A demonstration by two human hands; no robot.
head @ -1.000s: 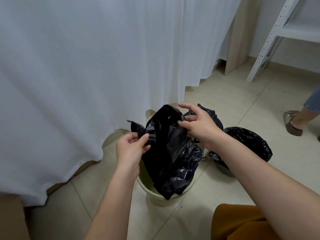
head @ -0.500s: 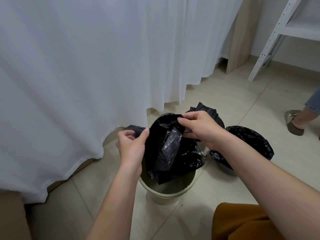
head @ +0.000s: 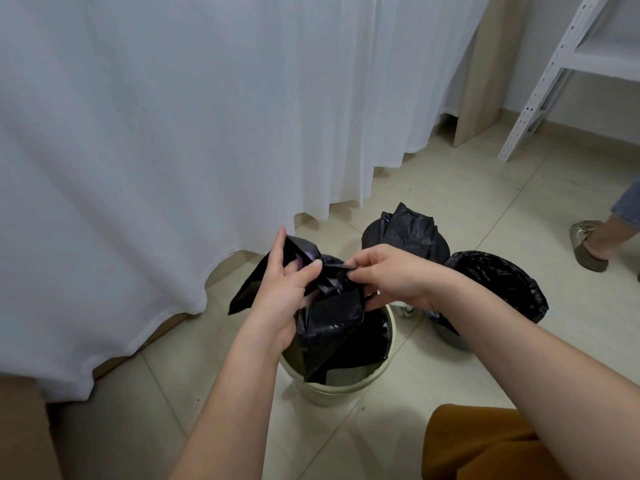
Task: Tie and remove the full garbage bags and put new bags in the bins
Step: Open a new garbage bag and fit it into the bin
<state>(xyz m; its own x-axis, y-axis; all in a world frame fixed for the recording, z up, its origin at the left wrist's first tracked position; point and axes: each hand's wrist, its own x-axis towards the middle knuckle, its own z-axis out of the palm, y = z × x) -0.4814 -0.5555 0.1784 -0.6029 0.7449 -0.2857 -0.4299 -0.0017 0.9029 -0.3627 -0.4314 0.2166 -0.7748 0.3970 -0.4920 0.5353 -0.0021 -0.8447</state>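
Tiled floor (head: 433,188), white curtain (head: 173,133) behind | new bag (head: 329,317) hangs into cream bin (head: 332,389) | left hand (head: 287,289) and right hand (head: 391,275) each pinch its mouth | I judge the film light, limp, slippery; hold it at the hem.

I see a big white curtain (head: 180,140) on the left, a white shelf rack (head: 554,71) upper right, and someone's shoe (head: 587,250) far right.
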